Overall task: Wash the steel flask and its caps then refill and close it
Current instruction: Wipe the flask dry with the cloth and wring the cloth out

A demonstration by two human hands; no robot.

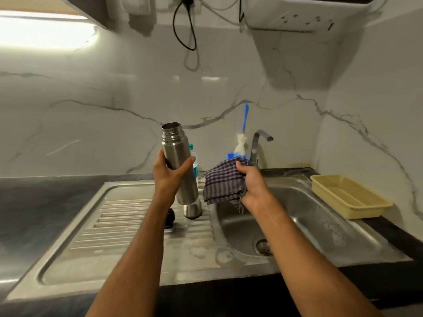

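Observation:
My left hand [168,173] grips the steel flask [179,163] around its middle and holds it upright and slightly tilted above the drainboard, its threaded mouth open with no cap on. Beside the flask, my right hand [251,186] clutches a checked blue-and-white cloth [223,184] over the sink's left edge. A steel cap [192,210] stands on the drainboard just below the flask's base. A small dark cap [171,219] lies on the drainboard, partly hidden behind my left forearm.
The steel sink [297,216] has a ribbed drainboard [114,225] on its left and a tap [257,145] at the back. A blue-handled bottle brush [242,140] leans on the wall. A plastic bottle [193,156] stands behind the flask. A yellow tray [348,195] sits right.

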